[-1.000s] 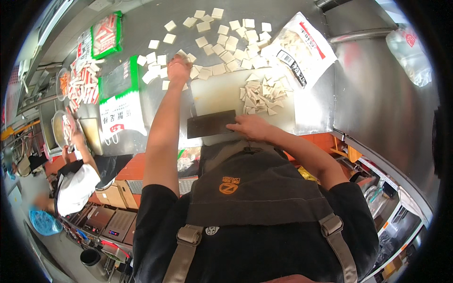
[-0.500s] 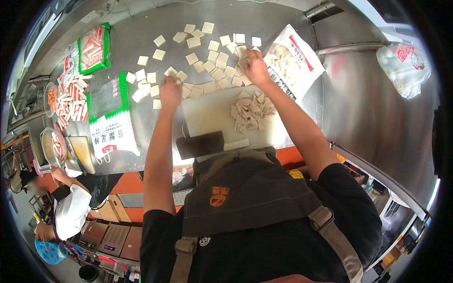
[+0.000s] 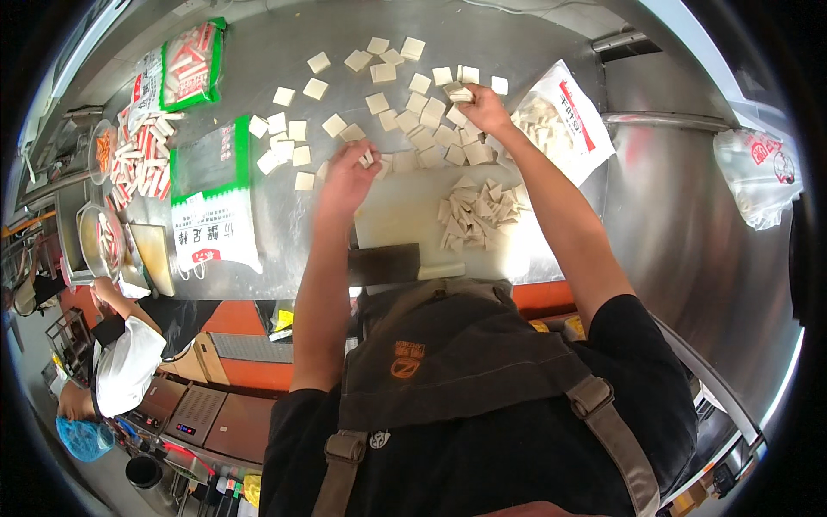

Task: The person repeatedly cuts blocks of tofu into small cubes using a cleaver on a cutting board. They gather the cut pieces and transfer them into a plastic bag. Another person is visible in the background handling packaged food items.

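Pale square tofu slices (image 3: 422, 139) lie scattered and overlapping across the steel table. My right hand (image 3: 485, 109) is closed on a small stack of tofu slices (image 3: 460, 92), above others near the far side of the spread. My left hand (image 3: 349, 177) pinches a few tofu slices (image 3: 368, 158) between thumb and fingers, at the left far corner of the white cutting board (image 3: 379, 215). On that board lies a heap of cut tofu triangles (image 3: 481, 211). A cleaver (image 3: 384, 265) with a pale handle rests along its near edge.
To the right stands an opened white bag (image 3: 564, 121) with tofu slices inside. At left are a green-edged bag (image 3: 211, 198), a fuller bag of crab sticks (image 3: 191, 65), and loose crab sticks (image 3: 142, 159). A co-worker in a white sleeve (image 3: 129, 366) works beside a bowl (image 3: 103, 237).
The whole view has shifted. My left hand has drawn back toward me and right, now with slices visible in its fingers. My right hand has moved away from me, lifting a small stack.
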Demonstrator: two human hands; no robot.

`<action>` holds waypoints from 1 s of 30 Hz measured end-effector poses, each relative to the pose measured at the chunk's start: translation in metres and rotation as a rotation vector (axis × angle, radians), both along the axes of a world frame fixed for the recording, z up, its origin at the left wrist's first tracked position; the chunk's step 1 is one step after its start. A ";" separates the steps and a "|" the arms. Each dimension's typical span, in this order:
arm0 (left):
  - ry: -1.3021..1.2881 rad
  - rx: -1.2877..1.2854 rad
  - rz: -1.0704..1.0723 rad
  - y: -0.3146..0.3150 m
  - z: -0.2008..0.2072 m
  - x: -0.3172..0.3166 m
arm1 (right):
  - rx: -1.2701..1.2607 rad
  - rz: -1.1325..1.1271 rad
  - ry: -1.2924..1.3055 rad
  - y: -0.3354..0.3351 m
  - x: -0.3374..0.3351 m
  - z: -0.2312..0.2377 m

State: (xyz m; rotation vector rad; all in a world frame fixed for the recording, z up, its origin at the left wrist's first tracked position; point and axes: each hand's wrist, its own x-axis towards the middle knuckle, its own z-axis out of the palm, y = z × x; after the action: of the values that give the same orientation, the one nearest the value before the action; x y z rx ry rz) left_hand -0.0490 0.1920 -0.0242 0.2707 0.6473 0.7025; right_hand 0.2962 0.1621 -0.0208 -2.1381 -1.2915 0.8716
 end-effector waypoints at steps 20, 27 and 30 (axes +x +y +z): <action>0.118 0.118 -0.096 -0.051 0.032 0.041 | -0.109 -0.113 0.637 -0.035 -0.131 0.090; 0.187 0.044 0.038 -0.050 0.035 0.054 | 0.128 0.236 -0.174 -0.049 -0.148 0.064; 0.308 0.129 -0.050 -0.050 0.023 0.047 | 0.068 0.407 0.004 -0.050 -0.150 0.063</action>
State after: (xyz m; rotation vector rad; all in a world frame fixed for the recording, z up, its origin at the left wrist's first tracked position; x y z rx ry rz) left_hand -0.0018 0.1420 -0.0010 0.5191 0.8862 0.6614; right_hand 0.1463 0.1120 0.0417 -1.8485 -1.7625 0.9711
